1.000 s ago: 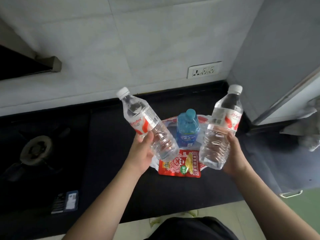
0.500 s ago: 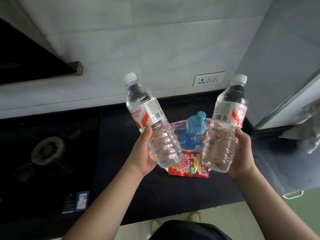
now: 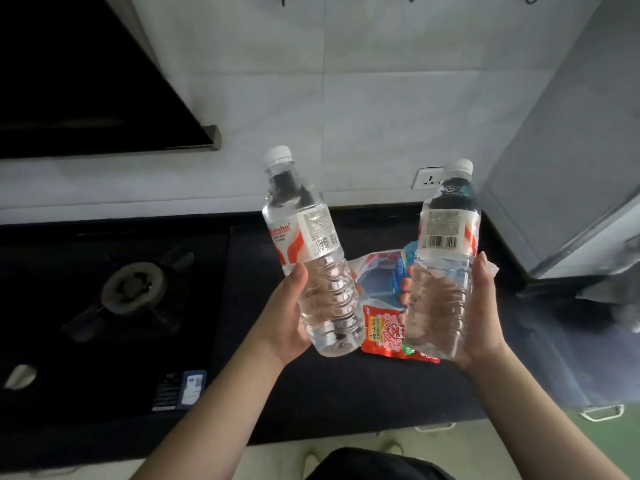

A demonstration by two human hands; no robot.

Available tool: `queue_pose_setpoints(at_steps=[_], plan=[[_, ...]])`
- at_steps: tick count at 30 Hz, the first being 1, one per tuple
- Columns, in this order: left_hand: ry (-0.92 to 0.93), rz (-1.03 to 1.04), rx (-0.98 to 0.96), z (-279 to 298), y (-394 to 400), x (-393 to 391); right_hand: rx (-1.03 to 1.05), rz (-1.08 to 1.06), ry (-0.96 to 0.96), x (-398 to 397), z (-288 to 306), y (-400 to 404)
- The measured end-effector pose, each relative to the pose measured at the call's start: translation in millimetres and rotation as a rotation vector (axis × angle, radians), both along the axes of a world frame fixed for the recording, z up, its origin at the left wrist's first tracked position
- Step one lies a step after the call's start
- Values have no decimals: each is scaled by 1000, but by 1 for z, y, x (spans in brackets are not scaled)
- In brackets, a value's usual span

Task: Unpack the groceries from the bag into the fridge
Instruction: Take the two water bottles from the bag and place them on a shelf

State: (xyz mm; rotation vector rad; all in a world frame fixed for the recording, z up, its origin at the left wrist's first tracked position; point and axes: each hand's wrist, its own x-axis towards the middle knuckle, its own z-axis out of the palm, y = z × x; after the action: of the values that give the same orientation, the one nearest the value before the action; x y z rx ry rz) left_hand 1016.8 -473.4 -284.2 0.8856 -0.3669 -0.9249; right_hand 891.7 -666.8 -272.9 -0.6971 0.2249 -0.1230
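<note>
My left hand (image 3: 284, 317) grips a clear water bottle (image 3: 311, 258) with a white cap and red-and-white label, tilted slightly left, above the dark counter. A second, matching water bottle (image 3: 441, 271) is held nearly upright by my right hand (image 3: 483, 306). Between and behind the bottles lies the plastic grocery bag (image 3: 375, 271) on the counter, with a blue bottle (image 3: 403, 271) partly hidden by the right bottle and a red snack packet (image 3: 384, 334) in front. The grey fridge (image 3: 568, 168) stands at the right, its door edge showing.
A gas burner (image 3: 133, 285) sits on the black hob at the left, with a sticker (image 3: 183, 389) near its front edge. A range hood (image 3: 86, 81) hangs at upper left. A wall socket (image 3: 427, 178) is behind the right bottle. A grey cloth (image 3: 620, 289) hangs at far right.
Both hands have lifted the two water bottles higher above the counter. My head has tilted up, so the hood and the burner show more and the blue bottle is now mostly hidden.
</note>
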Motion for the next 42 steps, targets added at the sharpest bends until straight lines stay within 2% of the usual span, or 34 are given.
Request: queue_pose_setpoints(at_steps=[4, 8, 16, 20, 26, 29, 38, 42], plan=[[29, 40, -78, 6, 13, -6, 88, 135, -79, 6, 10, 12], [22, 111, -92, 15, 26, -13, -46, 176, -5, 10, 5, 9], [-84, 317, -51, 30, 43, -59, -158, 412, -83, 6, 11, -1], [-36, 523, -39, 31, 45, -89, -216, 479, -79, 6, 13, -3], [119, 758, 4, 38, 62, -141, -110, 615, -86, 7, 12, 16], [119, 822, -3, 42, 80, -165, -106, 664, -61, 5, 11, 40], [123, 1032, -222, 40, 166, -252, -100, 978, -101, -20, 32, 159], [90, 1150, -250, 42, 217, -301, -66, 1098, 5, -46, 42, 226]])
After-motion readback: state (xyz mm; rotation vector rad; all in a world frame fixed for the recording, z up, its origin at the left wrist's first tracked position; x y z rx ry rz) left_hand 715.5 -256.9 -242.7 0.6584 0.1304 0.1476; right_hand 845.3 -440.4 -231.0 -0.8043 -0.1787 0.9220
